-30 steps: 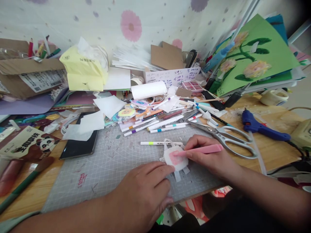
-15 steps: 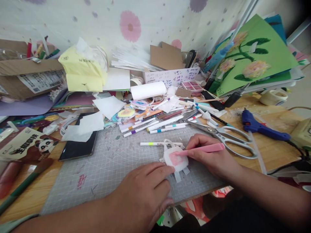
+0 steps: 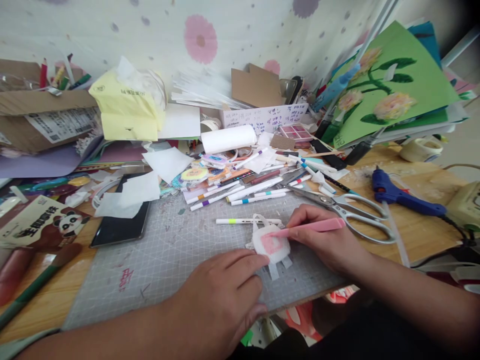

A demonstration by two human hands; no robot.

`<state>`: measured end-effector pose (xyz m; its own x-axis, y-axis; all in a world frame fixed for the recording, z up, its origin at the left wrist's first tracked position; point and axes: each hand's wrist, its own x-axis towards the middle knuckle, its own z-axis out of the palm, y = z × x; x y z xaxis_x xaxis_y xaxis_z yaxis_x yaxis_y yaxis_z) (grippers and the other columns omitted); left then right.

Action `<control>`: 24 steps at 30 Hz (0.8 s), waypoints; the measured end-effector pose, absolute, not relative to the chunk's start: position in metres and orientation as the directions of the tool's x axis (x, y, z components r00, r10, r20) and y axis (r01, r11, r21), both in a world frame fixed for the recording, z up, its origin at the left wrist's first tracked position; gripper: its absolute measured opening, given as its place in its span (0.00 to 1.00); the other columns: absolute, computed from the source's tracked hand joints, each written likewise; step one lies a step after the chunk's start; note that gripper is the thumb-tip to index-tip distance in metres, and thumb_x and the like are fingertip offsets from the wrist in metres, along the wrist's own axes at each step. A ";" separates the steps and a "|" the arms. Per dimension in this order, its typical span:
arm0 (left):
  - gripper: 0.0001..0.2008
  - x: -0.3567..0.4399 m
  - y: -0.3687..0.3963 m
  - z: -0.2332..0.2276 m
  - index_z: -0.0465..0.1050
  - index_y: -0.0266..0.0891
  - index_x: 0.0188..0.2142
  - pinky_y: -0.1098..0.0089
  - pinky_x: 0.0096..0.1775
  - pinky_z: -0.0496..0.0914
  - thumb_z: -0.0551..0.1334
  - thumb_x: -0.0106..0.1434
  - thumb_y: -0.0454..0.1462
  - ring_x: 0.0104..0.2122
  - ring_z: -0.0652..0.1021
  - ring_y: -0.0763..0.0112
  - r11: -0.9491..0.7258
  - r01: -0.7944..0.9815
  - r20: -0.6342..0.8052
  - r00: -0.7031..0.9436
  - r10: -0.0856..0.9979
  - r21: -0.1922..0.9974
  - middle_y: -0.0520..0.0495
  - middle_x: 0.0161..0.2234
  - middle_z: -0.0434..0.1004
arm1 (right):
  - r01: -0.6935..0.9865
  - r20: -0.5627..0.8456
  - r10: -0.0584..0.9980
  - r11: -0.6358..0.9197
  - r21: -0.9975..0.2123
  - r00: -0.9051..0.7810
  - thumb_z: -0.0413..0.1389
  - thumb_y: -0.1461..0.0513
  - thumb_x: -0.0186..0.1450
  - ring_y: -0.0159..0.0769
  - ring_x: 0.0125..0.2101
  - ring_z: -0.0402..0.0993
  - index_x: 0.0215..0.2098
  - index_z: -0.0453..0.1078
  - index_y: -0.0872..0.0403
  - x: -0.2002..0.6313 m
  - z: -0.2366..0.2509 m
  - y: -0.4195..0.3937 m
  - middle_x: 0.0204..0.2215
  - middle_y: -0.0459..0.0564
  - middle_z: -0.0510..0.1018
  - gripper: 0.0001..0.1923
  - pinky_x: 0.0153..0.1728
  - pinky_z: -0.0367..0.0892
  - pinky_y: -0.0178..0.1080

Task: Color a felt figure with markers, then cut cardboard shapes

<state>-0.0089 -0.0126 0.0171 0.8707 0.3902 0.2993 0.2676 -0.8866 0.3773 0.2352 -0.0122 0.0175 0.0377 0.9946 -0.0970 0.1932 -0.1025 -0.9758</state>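
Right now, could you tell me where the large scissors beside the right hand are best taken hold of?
Grip the scissors by their two ring handles, coming from the right, near the blue glue gun. The loops lie flat and bare on the wood there, while the blades point left under a heap of markers, close to the right hand holding a pink pen.

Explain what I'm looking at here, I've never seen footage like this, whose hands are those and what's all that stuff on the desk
This is the view from a camera worn on a person's head, looking down at their own bare hands. The right hand grips a pink marker, its tip on a small white paper cutout. The left hand pins that cutout to a grey cutting mat. Around it lie scissors, a blue glue gun, loose markers and a yellow tissue pack.
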 end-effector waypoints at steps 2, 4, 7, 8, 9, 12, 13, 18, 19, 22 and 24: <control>0.07 -0.008 -0.012 0.018 0.71 0.37 0.39 0.62 0.56 0.68 0.55 0.66 0.36 0.52 0.72 0.61 -0.887 0.265 0.297 0.873 0.387 0.378 0.44 0.53 0.73 | 0.179 -0.102 0.993 -0.109 -0.978 0.051 0.62 0.63 0.54 0.33 0.24 0.65 0.22 0.70 0.52 0.236 0.017 -0.012 0.21 0.42 0.72 0.06 0.25 0.57 0.35; 0.07 -0.008 -0.012 0.020 0.71 0.37 0.38 0.62 0.55 0.68 0.55 0.66 0.36 0.52 0.72 0.61 -0.886 0.265 0.290 0.876 0.386 0.379 0.43 0.52 0.73 | 0.130 -0.107 0.993 -0.112 -0.985 0.045 0.62 0.64 0.53 0.31 0.23 0.63 0.21 0.70 0.53 0.238 0.016 -0.012 0.20 0.42 0.71 0.06 0.25 0.55 0.35; 0.07 -0.008 -0.012 0.021 0.71 0.37 0.37 0.62 0.55 0.68 0.56 0.66 0.36 0.52 0.72 0.60 -0.883 0.280 0.267 0.880 0.393 0.376 0.43 0.53 0.73 | 0.078 -0.120 0.992 -0.122 -0.989 0.026 0.63 0.64 0.50 0.30 0.21 0.60 0.19 0.69 0.53 0.240 0.014 -0.012 0.18 0.40 0.69 0.07 0.23 0.53 0.35; 0.07 -0.008 -0.012 0.020 0.71 0.37 0.38 0.61 0.55 0.68 0.56 0.66 0.36 0.52 0.72 0.60 -0.883 0.283 0.271 0.878 0.396 0.374 0.43 0.53 0.73 | 0.070 -0.122 0.992 -0.124 -0.990 0.029 0.63 0.64 0.51 0.30 0.22 0.61 0.19 0.69 0.53 0.241 0.014 -0.012 0.18 0.41 0.70 0.07 0.23 0.53 0.35; 0.07 -0.008 -0.013 0.019 0.72 0.37 0.38 0.61 0.55 0.68 0.56 0.66 0.36 0.52 0.72 0.60 -0.883 0.283 0.279 0.874 0.398 0.375 0.44 0.53 0.73 | 0.070 -0.123 0.992 -0.125 -0.990 0.035 0.63 0.64 0.51 0.31 0.22 0.62 0.20 0.69 0.53 0.241 0.013 -0.012 0.19 0.41 0.71 0.06 0.24 0.54 0.35; 0.07 -0.009 -0.013 0.015 0.72 0.37 0.39 0.60 0.55 0.69 0.56 0.66 0.36 0.52 0.72 0.60 -0.883 0.275 0.313 0.860 0.402 0.380 0.44 0.54 0.73 | 0.071 -0.128 0.991 -0.131 -0.989 0.039 0.62 0.64 0.52 0.31 0.23 0.63 0.21 0.70 0.53 0.240 0.012 -0.011 0.20 0.42 0.72 0.06 0.25 0.55 0.35; 0.07 -0.009 -0.013 0.014 0.72 0.38 0.39 0.60 0.55 0.69 0.56 0.66 0.36 0.52 0.72 0.60 -0.883 0.274 0.313 0.860 0.402 0.381 0.44 0.54 0.73 | 0.069 -0.131 0.991 -0.133 -0.989 0.032 0.63 0.65 0.51 0.30 0.22 0.62 0.20 0.69 0.53 0.240 0.012 -0.011 0.19 0.41 0.71 0.06 0.24 0.54 0.35; 0.07 -0.008 -0.012 0.012 0.72 0.38 0.40 0.61 0.55 0.70 0.56 0.65 0.36 0.52 0.72 0.61 -0.892 0.264 0.331 0.859 0.390 0.367 0.43 0.52 0.74 | 0.072 -0.113 0.993 -0.114 -0.991 0.021 0.63 0.63 0.52 0.31 0.24 0.62 0.21 0.70 0.53 0.241 0.013 -0.011 0.20 0.42 0.71 0.06 0.25 0.54 0.35; 0.08 -0.008 -0.012 0.012 0.73 0.37 0.40 0.61 0.54 0.70 0.56 0.65 0.36 0.51 0.73 0.61 -0.894 0.263 0.340 0.856 0.389 0.363 0.43 0.52 0.74 | 0.080 -0.110 0.994 -0.111 -0.991 0.019 0.63 0.63 0.52 0.31 0.24 0.62 0.21 0.71 0.53 0.241 0.013 -0.012 0.20 0.42 0.72 0.05 0.25 0.54 0.35; 0.08 -0.009 -0.012 0.012 0.73 0.37 0.41 0.61 0.53 0.71 0.56 0.66 0.36 0.51 0.73 0.61 -0.894 0.264 0.353 0.849 0.393 0.361 0.44 0.52 0.74 | 0.094 -0.115 0.993 -0.114 -0.989 -0.003 0.64 0.63 0.51 0.30 0.22 0.60 0.20 0.70 0.53 0.241 0.014 -0.013 0.19 0.41 0.70 0.07 0.24 0.53 0.35; 0.08 -0.009 -0.012 0.011 0.72 0.37 0.40 0.61 0.53 0.71 0.56 0.66 0.37 0.51 0.73 0.60 -0.892 0.269 0.353 0.847 0.398 0.363 0.44 0.52 0.74 | 0.098 -0.110 0.994 -0.110 -0.989 0.007 0.64 0.63 0.52 0.30 0.23 0.61 0.21 0.70 0.53 0.241 0.014 -0.013 0.20 0.41 0.71 0.07 0.25 0.53 0.35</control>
